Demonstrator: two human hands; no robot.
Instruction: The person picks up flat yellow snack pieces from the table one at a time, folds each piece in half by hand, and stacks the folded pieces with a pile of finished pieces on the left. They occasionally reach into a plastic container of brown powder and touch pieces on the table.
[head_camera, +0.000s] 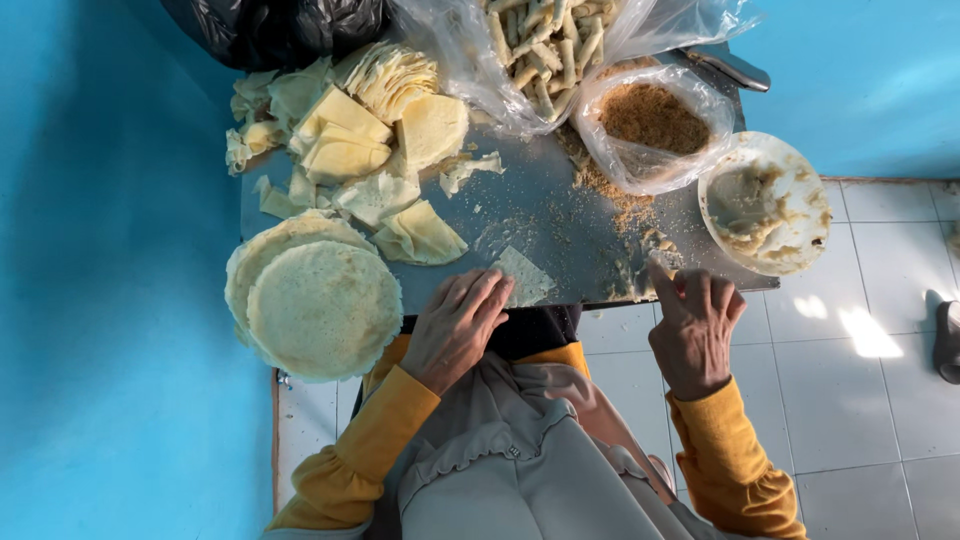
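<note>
Hands at the near edge of a grey metal surface (540, 215), seen from above. The left hand (458, 325) lies flat, fingers together, its fingertips resting on the near corner of a small pale wrapper piece (524, 276) that lies flat on the surface; it holds nothing. The right hand (694, 325), well to the right of that wrapper piece, is loosely curled with the index finger raised toward a smear of crumbs; whether it pinches anything is hidden by its own fingers.

Left of the wrapper piece, a stack of round thin crepes (315, 300) overhangs the surface edge. Beyond the wrapper piece lie folded yellowish wrappers (345, 140) and ragged trimmings, heaped together so single pieces are hard to separate. Far behind it, a clear plastic bag of rolled sticks (540, 45) is cut off by the top edge (its contents only partly show). Beside that, up and to the right of the wrapper piece, an open clear bag of brown crumbs (652, 120) stands, with crumbs spilled around it. Further right, a round white bowl (766, 203) smeared with beige paste sits at the surface's corner. A black bag (275, 30) is cropped at the top, and a dark shoe (948, 340) is cut off at the far right on the tiled floor (880, 420).
</note>
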